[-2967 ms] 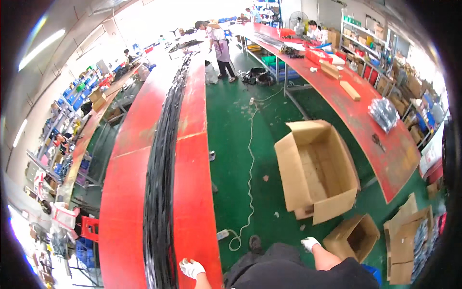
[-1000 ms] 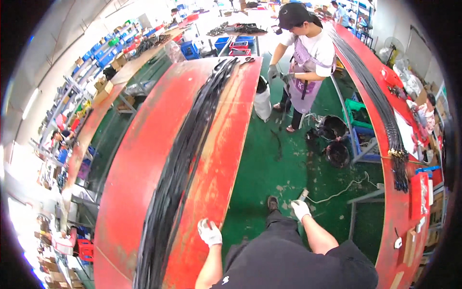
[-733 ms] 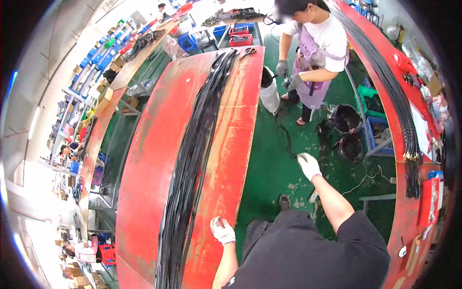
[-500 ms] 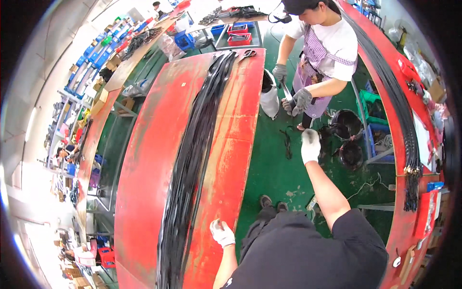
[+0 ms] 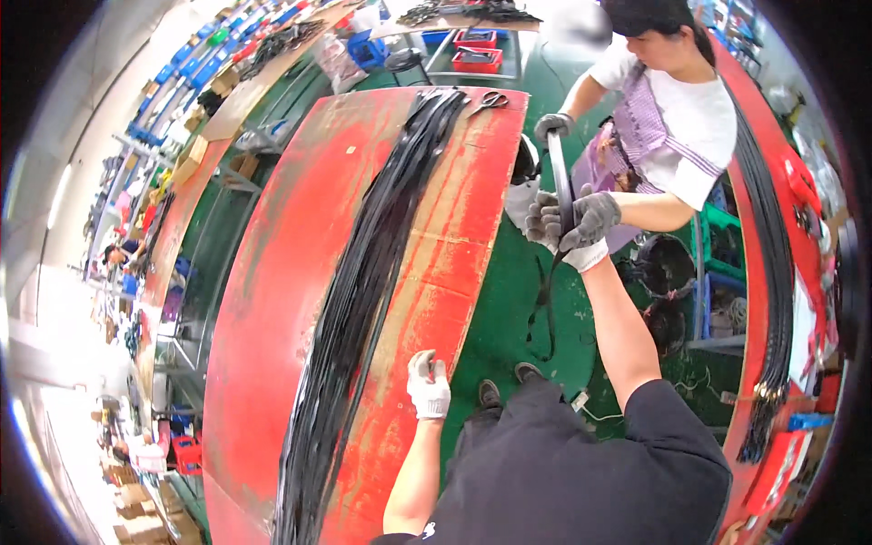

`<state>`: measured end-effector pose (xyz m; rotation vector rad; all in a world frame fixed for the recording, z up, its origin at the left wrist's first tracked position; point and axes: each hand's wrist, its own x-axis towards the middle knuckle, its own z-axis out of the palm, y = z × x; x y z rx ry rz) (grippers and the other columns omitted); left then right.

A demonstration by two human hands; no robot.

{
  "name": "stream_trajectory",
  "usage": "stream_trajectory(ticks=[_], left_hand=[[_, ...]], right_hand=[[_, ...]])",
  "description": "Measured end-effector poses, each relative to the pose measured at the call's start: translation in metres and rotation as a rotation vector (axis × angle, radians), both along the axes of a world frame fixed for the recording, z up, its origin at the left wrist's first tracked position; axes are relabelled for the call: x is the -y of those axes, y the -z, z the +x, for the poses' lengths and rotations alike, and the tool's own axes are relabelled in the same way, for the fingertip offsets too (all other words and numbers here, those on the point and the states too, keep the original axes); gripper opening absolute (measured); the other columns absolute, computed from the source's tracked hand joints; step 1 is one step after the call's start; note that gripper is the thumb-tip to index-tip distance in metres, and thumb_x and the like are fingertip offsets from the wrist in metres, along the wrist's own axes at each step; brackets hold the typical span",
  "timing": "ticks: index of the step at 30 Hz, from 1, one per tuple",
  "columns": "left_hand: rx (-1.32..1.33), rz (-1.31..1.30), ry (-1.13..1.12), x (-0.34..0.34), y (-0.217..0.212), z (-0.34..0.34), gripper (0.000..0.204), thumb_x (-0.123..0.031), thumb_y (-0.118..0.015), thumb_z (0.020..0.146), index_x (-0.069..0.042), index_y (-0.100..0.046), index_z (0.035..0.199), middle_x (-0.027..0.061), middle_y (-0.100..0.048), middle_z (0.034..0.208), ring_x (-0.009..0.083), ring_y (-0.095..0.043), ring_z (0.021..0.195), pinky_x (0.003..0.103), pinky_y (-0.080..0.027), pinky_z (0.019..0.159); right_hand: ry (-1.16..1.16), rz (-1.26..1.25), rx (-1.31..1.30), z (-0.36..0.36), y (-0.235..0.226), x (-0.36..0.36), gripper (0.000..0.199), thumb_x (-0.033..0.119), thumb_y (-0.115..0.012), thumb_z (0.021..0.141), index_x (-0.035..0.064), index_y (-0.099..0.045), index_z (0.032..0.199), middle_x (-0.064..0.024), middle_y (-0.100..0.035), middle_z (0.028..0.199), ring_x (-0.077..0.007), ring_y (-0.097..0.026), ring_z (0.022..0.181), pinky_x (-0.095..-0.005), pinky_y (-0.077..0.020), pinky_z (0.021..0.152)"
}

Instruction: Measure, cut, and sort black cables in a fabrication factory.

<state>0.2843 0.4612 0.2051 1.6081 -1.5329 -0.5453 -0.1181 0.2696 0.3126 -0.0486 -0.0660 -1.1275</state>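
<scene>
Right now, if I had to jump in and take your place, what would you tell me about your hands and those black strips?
Left hand: white glove, resting flat on the red table near its edge, holding nothing.
Right hand: white glove, reached out, its grip closing on a black strip that a co-worker in grey gloves holds too.
Things: a long bundle of black strips lies along the table; scissors sit at its far end.
Done: the right hand has got to the strip.
Left: the strip is in both people's hands and hangs off the table, apart from the bundle.
</scene>
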Motion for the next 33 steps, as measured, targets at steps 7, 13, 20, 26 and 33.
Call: stream_trajectory(ticks=[7,13,20,26,33], left_hand=[[-0.286,0.241,0.203,0.058,-0.062,-0.131,0.051,-0.024,-0.068,0.104,-0.008,-0.053,0.149,0.0143,-0.067,0.127,0.0222,-0.067,0.11,0.039,-0.054,0.101],[-0.522,0.15,0.342,0.119,-0.096,-0.195,0.057,-0.033,-0.056,0.11,-0.003,-0.044,0.157,0.0194,-0.062,0.141,0.0257,-0.061,0.129,0.04,-0.047,0.112],[-0.546,0.302,0.276,0.084,-0.111,-0.202,0.056,-0.027,-0.062,0.107,-0.005,-0.045,0.155,0.0122,-0.064,0.137,0.0221,-0.062,0.125,0.036,-0.048,0.108],[-0.183,0.324,0.128,0.009,-0.117,-0.117,0.031,-0.023,-0.072,0.101,-0.005,-0.068,0.126,0.0174,-0.077,0.106,0.0246,-0.074,0.103,0.036,-0.056,0.093],[-0.418,0.262,-0.151,-0.19,-0.058,0.047,0.024,-0.01,-0.059,0.108,-0.005,-0.066,0.13,0.0002,-0.068,0.109,0.0101,-0.06,0.098,0.028,-0.052,0.091]], right_hand=[[0.263,-0.008,-0.167,0.016,-0.058,0.023,0.031,0.042,-0.053,0.106,0.0118,-0.058,0.112,-0.0015,-0.06,0.104,-0.0209,-0.063,0.095,-0.0393,-0.0534,0.079],[0.387,0.101,-0.499,0.06,-0.053,-0.024,0.063,0.069,-0.049,0.104,0.0102,-0.066,0.118,0.0,-0.066,0.078,-0.0181,-0.061,0.063,-0.0339,-0.0482,0.057],[0.26,0.212,-0.678,0.09,-0.044,-0.045,0.027,0.035,-0.055,0.112,0.0104,-0.064,0.119,-0.0026,-0.066,0.088,-0.0177,-0.061,0.071,-0.0365,-0.0526,0.063],[0.245,-0.005,-0.66,0.096,-0.056,-0.035,0.025,0.032,-0.062,0.108,0.0088,-0.067,0.116,-0.0015,-0.069,0.089,-0.0176,-0.065,0.077,-0.0383,-0.0531,0.07],[0.314,-0.277,-0.832,0.153,-0.089,-0.007,0.034,0.023,-0.062,0.106,0.0041,-0.069,0.133,-0.0088,-0.069,0.131,-0.0237,-0.064,0.12,-0.0401,-0.0466,0.113]])
